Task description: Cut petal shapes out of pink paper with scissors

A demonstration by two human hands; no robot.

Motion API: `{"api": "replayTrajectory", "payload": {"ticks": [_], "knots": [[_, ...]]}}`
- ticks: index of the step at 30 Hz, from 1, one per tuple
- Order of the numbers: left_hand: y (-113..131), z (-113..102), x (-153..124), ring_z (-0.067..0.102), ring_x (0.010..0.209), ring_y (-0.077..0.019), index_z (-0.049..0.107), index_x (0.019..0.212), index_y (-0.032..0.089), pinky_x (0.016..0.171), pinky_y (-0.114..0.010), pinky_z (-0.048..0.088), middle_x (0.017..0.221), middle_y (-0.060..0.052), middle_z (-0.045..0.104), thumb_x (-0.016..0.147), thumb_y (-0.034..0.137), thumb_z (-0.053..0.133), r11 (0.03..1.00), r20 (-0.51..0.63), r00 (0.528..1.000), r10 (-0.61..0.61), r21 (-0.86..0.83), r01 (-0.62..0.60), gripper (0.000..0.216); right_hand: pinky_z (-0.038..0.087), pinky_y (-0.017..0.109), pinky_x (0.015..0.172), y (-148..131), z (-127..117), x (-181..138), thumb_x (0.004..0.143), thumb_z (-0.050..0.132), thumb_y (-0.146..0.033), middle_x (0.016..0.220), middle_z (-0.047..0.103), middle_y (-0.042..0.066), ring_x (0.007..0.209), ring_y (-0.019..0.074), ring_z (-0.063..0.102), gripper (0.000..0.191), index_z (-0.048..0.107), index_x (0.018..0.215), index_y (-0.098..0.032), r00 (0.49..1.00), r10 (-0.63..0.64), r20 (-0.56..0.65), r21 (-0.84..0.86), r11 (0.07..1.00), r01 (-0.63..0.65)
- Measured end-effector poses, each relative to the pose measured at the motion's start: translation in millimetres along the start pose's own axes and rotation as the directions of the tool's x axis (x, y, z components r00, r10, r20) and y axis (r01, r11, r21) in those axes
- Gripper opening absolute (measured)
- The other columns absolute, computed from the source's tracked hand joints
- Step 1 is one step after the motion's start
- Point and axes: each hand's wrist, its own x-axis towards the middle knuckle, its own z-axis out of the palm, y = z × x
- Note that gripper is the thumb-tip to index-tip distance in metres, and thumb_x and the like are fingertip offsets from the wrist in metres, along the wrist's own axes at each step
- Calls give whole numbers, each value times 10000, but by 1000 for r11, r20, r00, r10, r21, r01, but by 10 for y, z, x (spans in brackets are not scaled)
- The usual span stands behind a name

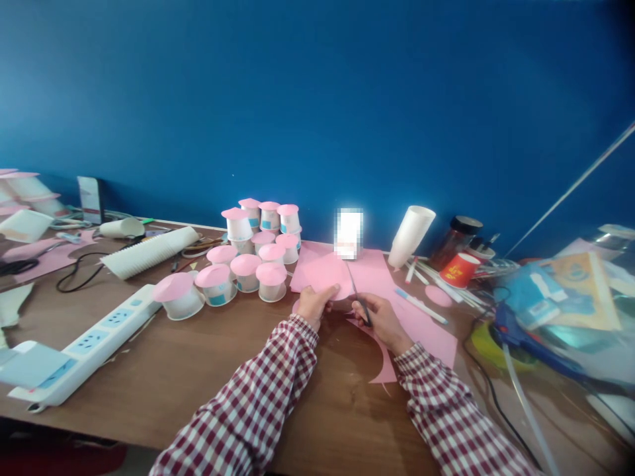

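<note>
My left hand [316, 304] is closed on a rounded piece of pink paper [325, 274], thumb on top. In my right hand [380, 316] is a pair of scissors [366, 309], its blades pointing away from me at the paper's right edge. A curved pink offcut [384, 363] hangs or lies below the scissors; I cannot tell whether it is still joined to the paper. Behind and under my hands lie larger pink sheets [431, 334]. To the left stand several white paper cups [218, 295] topped with pink paper cones [172, 287].
At left are a white power strip [109, 330] and a stack of cups [153, 251]. Another cup stack [411, 235] leans by the blue wall. A red cup [459, 270], a dark-lidded jar [454, 241], a marker [421, 306] and a blue glue gun [526, 347] are at right.
</note>
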Motion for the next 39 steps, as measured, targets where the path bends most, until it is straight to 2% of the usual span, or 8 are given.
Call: {"api": "replayTrajectory", "payload": {"ticks": [15, 19, 24, 31, 35, 39], "knots": [[7, -9, 16, 389, 368, -41, 558, 722, 122, 328, -163, 268, 499, 31, 499, 549, 319, 776, 998, 4, 998, -59, 11, 59, 341, 393, 214, 452, -8, -4, -6, 682, 711, -418, 541, 518, -42, 464, 81, 462, 359, 656, 913, -148, 1000, -11, 3, -18, 1000, 11], [4, -5, 21, 329, 345, -27, 557, 748, 128, 311, -167, 208, 489, 52, 474, 540, 322, 779, 999, -18, 999, -39, 13, 39, 361, 383, 219, 443, -12, 16, -9, 666, 722, -418, 533, 506, -49, 442, 73, 443, 359, 652, 890, -146, 1000, 2, 7, 11, 1000, -2], [28, 7, 5, 310, 356, -14, 567, 805, 120, 319, -167, 170, 530, 55, 488, 490, 282, 801, 998, -44, 998, -36, -57, 34, 424, 362, 202, 435, 40, 0, 3, 701, 702, -407, 554, 516, -48, 451, 67, 454, 356, 640, 928, -140, 999, -17, 28, -1, 1000, 17], [32, 11, -14, 292, 374, 4, 514, 698, 131, 331, -145, 181, 526, 74, 457, 474, 260, 819, 961, -6, 998, -55, -273, 51, 400, 363, 202, 436, 72, -8, 9, 705, 687, -413, 553, 527, -45, 456, 74, 461, 378, 644, 960, -138, 999, -24, 24, -44, 999, 25], [26, 22, -22, 373, 421, -7, 559, 719, 116, 349, -141, 248, 608, 32, 537, 466, 241, 827, 960, 6, 998, -70, -270, 69, 390, 354, 201, 432, 80, -8, 12, 712, 684, -411, 558, 527, -45, 453, 74, 460, 371, 641, 963, -141, 1000, -17, 20, -38, 999, 17], [22, 18, -23, 372, 417, -16, 568, 704, 114, 339, -150, 237, 577, 38, 518, 474, 229, 821, 975, -7, 998, -68, -214, 65, 361, 366, 203, 442, 97, -20, 17, 715, 686, -399, 561, 523, -43, 463, 77, 461, 361, 640, 963, -142, 999, -24, 27, -35, 999, 25]]}}
